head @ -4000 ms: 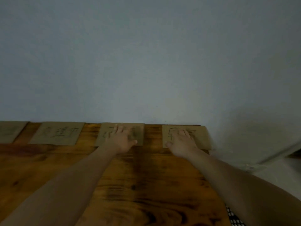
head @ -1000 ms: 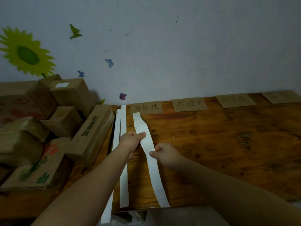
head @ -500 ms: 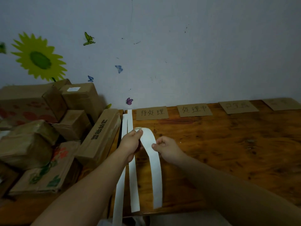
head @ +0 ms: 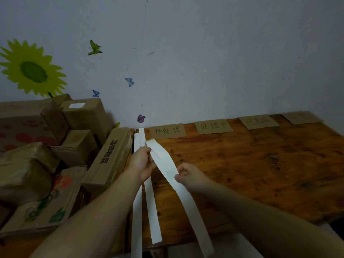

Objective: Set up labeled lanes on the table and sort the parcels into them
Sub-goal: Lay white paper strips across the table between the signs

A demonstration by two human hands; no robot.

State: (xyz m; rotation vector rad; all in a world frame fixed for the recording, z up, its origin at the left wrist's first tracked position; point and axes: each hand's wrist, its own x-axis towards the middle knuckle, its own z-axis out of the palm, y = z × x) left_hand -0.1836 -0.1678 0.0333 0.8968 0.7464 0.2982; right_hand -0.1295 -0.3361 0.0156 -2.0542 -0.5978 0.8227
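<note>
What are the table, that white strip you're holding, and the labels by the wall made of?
The table looks like varnished wood: grain and dark knots show. The white strip seems matte paper: it bends limply. The labels look like plain brown cardboard, handwritten on.

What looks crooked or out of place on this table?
The white strip pinched by the left hand and right hand slants diagonally across the table, its far end curled over, unlike the two straight strips beside it.
</note>
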